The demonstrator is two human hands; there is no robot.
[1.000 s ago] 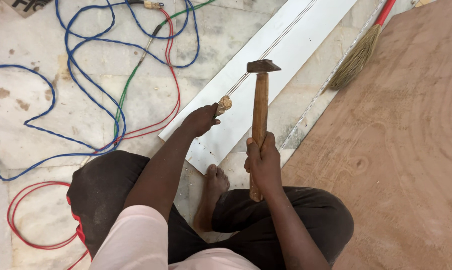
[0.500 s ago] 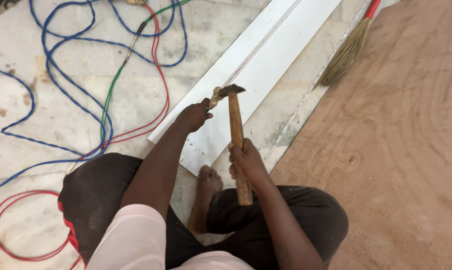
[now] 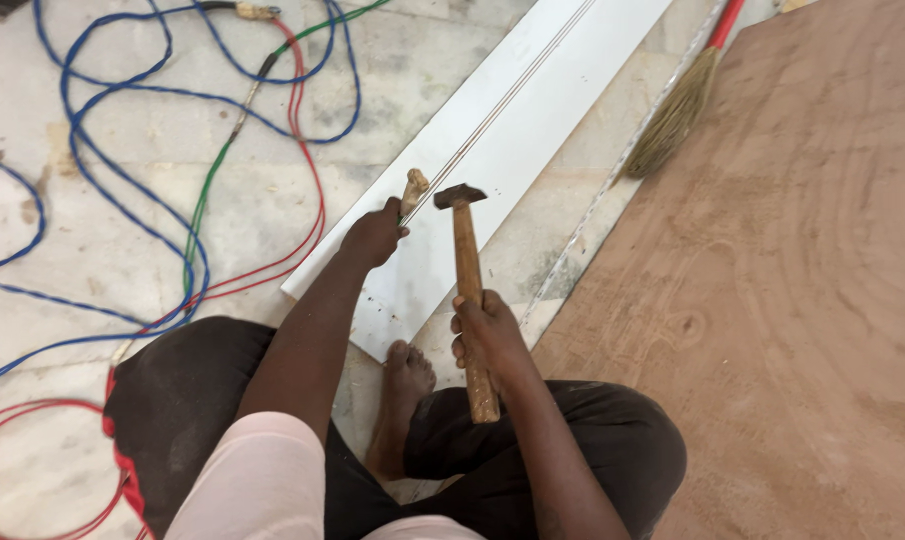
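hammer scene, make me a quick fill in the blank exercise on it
1. The right hand holds a hammer by its ____ handle.
2. The left hand steadies a chisel on the ____ board.
3. A ____ with a red handle lies beside the plywood sheet.

Missing words: wooden; white; broom

Person seen from above, lower half of frame. Pale pink short sleeve (image 3: 248, 470) at bottom left, covering upper arm and shoulder; forearms bare. Dark trousers (image 3: 188, 400), black or near black, with red stripe (image 3: 123, 465) down outer seam at lower left. Bare foot (image 3: 405, 375) at bottom centre, no shoe or sock. No gloves, watch or rings visible on left hand (image 3: 373, 237) or right hand (image 3: 488, 330).
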